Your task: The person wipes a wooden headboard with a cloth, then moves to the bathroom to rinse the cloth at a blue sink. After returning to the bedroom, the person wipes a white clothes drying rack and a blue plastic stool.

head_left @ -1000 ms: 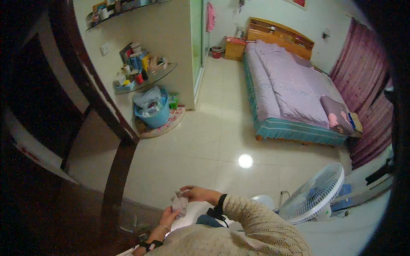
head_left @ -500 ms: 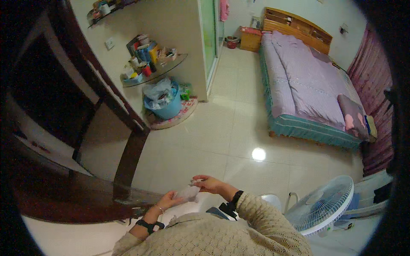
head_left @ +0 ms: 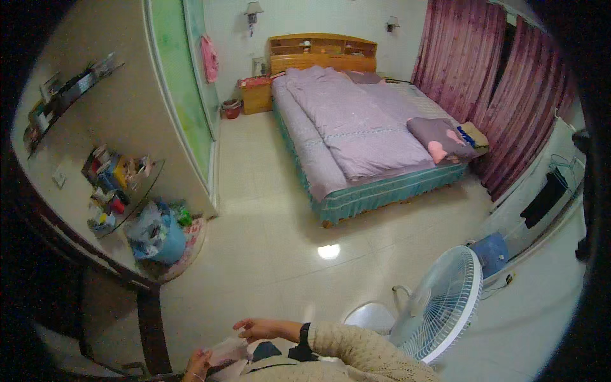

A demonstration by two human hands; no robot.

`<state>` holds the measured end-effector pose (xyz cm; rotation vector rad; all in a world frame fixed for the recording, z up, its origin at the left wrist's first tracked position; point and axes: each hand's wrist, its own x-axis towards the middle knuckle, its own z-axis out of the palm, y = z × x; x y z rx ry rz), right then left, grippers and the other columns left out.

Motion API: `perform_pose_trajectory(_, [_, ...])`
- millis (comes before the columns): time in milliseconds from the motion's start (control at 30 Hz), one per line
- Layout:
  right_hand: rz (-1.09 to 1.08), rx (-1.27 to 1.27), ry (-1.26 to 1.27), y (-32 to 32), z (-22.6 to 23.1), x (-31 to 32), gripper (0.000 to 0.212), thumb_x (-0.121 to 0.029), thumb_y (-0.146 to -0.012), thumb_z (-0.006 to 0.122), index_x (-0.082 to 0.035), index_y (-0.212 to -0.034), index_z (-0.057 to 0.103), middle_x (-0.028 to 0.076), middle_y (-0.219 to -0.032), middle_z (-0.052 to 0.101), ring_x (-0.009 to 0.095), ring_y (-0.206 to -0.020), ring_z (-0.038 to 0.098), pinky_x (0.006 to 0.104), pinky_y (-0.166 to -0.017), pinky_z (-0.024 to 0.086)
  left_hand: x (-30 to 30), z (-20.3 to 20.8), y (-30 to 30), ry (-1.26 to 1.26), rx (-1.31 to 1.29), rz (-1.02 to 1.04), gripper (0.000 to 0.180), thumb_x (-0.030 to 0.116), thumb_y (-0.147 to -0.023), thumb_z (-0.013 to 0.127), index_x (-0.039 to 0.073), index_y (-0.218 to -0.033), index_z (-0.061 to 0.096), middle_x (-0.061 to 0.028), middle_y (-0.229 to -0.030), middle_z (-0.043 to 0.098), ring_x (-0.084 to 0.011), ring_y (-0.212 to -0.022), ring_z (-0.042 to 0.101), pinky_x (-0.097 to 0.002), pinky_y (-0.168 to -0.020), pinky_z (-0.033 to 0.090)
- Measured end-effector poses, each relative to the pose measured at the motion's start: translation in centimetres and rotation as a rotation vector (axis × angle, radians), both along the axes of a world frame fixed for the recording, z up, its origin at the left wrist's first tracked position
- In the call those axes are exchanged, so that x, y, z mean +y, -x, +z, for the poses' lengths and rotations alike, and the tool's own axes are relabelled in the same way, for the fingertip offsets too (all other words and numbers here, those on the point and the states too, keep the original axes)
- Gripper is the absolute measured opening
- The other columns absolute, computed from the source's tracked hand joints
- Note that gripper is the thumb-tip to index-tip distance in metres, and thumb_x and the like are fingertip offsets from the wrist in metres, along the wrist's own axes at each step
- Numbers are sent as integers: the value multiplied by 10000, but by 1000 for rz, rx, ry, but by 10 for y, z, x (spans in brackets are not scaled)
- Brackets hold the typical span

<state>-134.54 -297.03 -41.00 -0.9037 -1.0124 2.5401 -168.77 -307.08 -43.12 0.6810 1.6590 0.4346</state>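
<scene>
Home bedroom, large bed [head_left: 356, 134] with purple quilt at far centre, wooden headboard [head_left: 321, 54], maroon curtains [head_left: 484, 83] right, pedestal fan [head_left: 442, 302] near right, tiled floor [head_left: 267, 254]

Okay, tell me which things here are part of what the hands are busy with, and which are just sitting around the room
In hand:
left hand
right hand
pale crumpled piece held between them; cloth or paper, I cannot tell

Lying about:
bed with purple cover
white standing fan
blue bin with a bag
corner shelf of small items
wooden nightstand
</scene>
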Motion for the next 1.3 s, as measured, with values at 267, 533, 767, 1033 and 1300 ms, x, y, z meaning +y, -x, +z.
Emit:
perform_pose_trajectory(267, [-618,7,73,-74,8,128,634,-257,-868,663,-89,-1388,343,111,-1197,537,183,-991,537,309,-843,444,175,49,-151,-284,-644,121,291,240,-930,559,40,-1129,487,-91,-1035,587,-215,-948,586,-371,-790,491])
perform_pose_trajectory(533, [-607,117,298,-154,23,222,973,-351,-831,710,-113,-1481,26,137,-1311,464,216,-1141,501,332,-975,397,370,96,-275,-196,-703,-388,422,173,-822,673,32,-1158,460,-85,-1007,602,-185,-808,608,-297,-573,476])
perform_pose_trajectory(767, [-682,-128,-257,-241,61,312,747,-110,-830,704,-89,-1443,277,73,-1100,574,145,-1029,537,292,-915,433,492,127,-366,-207,-765,-698,566,57,-774,670,-11,-1266,398,-119,-1127,571,-223,-1029,576,-359,-901,478])
perform_pose_trajectory(1033, [-740,-362,-557,-328,87,422,602,-165,-866,668,-73,-1391,388,88,-1238,537,172,-1150,495,309,-968,414,614,124,-461,-157,-744,-651,745,66,-736,734,38,-1340,300,-102,-1246,513,-213,-1118,539,-373,-922,463])
perform_pose_trajectory(1300, [-612,-355,-442,-376,99,554,518,-148,-868,659,-31,-1332,460,86,-1159,608,158,-1047,572,293,-928,447,728,136,-480,-356,-650,-692,726,40,-747,709,4,-1328,275,-112,-1096,582,-196,-905,614,-283,-716,517])
